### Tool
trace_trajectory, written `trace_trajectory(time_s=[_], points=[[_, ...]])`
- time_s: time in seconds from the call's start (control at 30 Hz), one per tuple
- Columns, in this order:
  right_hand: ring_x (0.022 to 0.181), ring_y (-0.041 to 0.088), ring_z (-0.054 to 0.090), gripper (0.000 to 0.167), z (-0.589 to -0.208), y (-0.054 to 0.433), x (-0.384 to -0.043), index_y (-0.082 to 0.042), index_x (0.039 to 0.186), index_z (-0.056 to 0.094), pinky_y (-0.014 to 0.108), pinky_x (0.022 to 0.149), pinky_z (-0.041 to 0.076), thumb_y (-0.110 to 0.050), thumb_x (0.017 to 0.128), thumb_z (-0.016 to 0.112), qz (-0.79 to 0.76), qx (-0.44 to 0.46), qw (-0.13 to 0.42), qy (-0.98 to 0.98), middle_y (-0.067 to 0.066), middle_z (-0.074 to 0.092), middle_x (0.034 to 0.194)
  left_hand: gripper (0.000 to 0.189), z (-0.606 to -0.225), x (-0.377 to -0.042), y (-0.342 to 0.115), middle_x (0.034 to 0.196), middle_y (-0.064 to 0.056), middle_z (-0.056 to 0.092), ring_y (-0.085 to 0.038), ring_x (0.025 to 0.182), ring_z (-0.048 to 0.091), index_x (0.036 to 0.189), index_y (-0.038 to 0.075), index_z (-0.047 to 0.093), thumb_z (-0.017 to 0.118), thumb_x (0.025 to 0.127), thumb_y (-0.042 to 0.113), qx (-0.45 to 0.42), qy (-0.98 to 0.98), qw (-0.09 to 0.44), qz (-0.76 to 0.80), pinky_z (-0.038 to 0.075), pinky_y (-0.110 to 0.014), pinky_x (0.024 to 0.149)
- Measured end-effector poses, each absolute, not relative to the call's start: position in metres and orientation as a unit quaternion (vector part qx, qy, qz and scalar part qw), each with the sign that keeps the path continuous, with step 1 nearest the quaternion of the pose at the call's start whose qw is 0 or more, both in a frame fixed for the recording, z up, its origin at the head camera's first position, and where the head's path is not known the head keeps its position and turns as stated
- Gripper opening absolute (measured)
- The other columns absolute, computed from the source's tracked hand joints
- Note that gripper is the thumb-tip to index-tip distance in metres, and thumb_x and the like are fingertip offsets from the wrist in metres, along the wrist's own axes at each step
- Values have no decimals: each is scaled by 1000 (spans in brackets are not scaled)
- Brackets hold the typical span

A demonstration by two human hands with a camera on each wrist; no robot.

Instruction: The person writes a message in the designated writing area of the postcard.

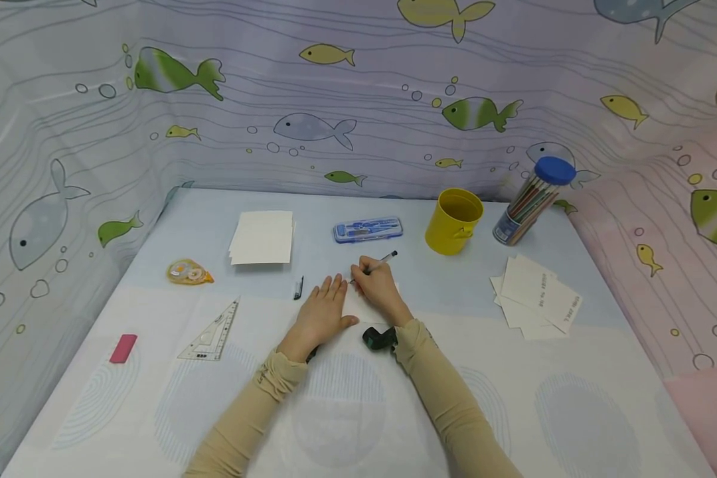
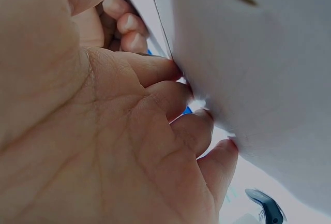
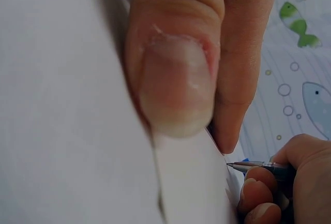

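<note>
Pen [image 1: 390,257] is pinched in the right hand [image 1: 379,289], over a white card [image 1: 366,308]. Left hand [image 1: 321,315] touches the card, fingers extended.

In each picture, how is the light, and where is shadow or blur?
Head view: soft, even light, slight shadow at the near edge of the paper stack; left wrist view: the left hand is dim, while bright white shows between its fingers; right wrist view: shadow beside the large thumb, and the white surface at left lacks sharp detail.
</note>
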State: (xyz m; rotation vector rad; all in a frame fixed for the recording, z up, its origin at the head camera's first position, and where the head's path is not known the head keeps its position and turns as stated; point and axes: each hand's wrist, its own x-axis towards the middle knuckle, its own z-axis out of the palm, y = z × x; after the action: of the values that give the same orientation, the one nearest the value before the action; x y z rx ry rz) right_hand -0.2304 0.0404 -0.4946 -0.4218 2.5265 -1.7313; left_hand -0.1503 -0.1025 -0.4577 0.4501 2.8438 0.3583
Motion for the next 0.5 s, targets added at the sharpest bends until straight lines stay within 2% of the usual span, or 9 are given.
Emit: trace_trajectory(time_s=[0.5], points=[[41, 8, 46, 35, -496, 40, -231, -11, 61, 43, 18, 41, 32, -12, 94, 54, -555, -126, 36, 822, -4, 47, 46, 81, -458, -150, -103, 159, -23, 22, -39, 148, 19, 149, -5, 29, 58, 93, 47, 154, 974, 113, 124, 24, -54, 119]])
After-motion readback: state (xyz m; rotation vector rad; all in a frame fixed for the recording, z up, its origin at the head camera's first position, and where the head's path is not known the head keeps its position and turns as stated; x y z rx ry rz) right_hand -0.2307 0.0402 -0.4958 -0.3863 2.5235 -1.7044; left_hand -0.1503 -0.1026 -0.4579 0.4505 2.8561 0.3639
